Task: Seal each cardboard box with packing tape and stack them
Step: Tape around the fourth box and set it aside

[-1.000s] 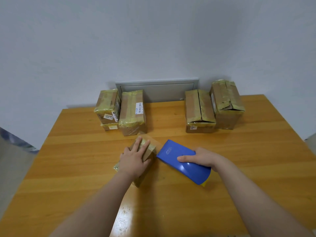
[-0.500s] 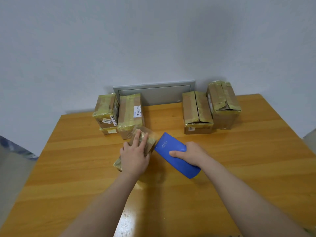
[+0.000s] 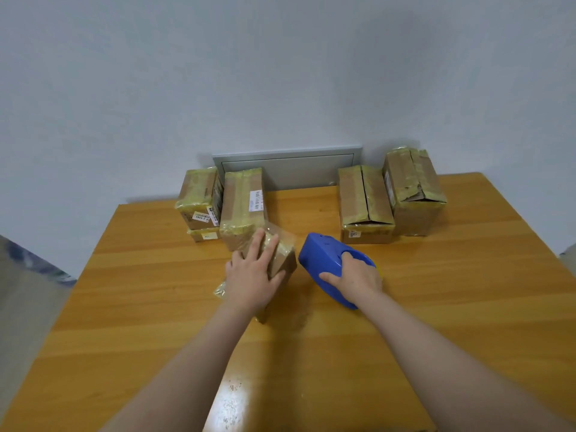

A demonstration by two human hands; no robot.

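Soft, even, moderately bright light fills the scene; a pale mottled glare patch sits on the glossy orange-brown wooden table (image 3: pixel 467 307) near its front edge, a weak sheen lies on the blue plastic tape dispenser (image 3: pixel 321 260), and the plain grey-white wall (image 3: pixel 280 73) darkens toward its upper corners. Shadows are faint and blurry-edged, the clearest spreading over the tabletop just right of the small tape-wrapped cardboard box (image 3: pixel 285 261) at the centre. The wide lens bows the table's edges and stretches everything along the bottom, and print on the white labels (image 3: pixel 256 201) is too soft to read.
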